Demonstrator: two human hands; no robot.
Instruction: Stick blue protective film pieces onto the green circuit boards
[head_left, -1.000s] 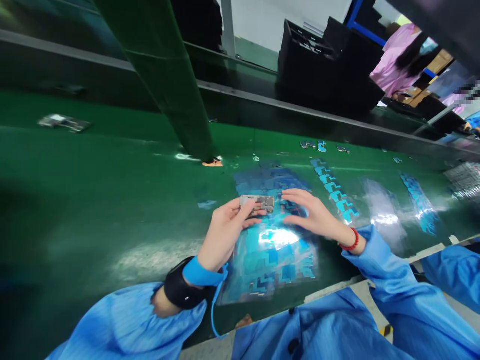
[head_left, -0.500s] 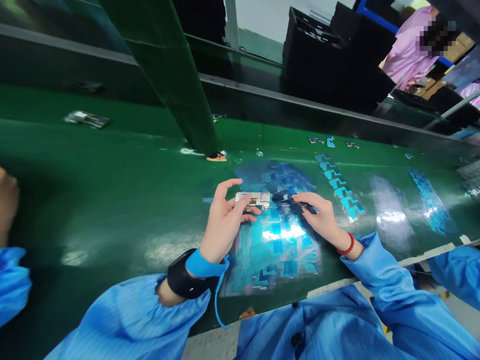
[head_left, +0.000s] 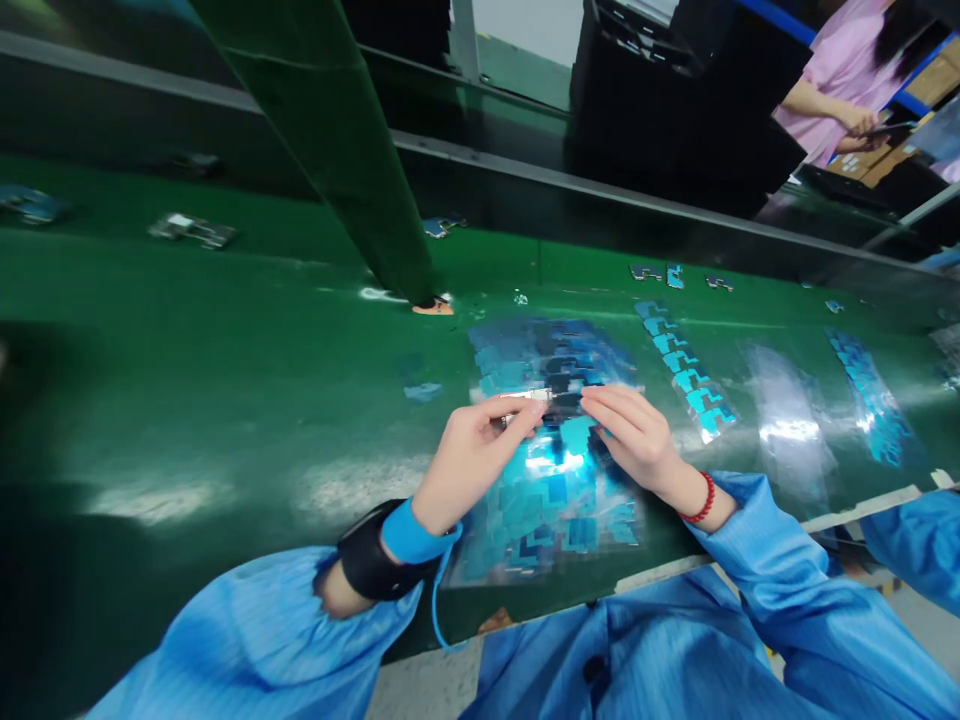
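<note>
"How do you expect that small circuit board (head_left: 534,395) to handle?"

"I'd judge it light, stiff and rather fragile — I'd take it by its edges, without pressing on its faces or bending it."

"And the blue film sheets (head_left: 517,500) under it?"

"They're shiny and overlapping on the green bench (head_left: 262,420). I expect them to be thin, floppy and slippery, so I'd lift one by a corner."

"Where is the board relative to the hands?"

"At the fingertips of my left hand (head_left: 476,448), pinched between thumb and fingers, over the far half of the sheets. My right hand (head_left: 637,432) is just to the right of it, fingers drawn close together beside a dark patch (head_left: 564,384) — from here I can't tell whether they grip anything."
</note>
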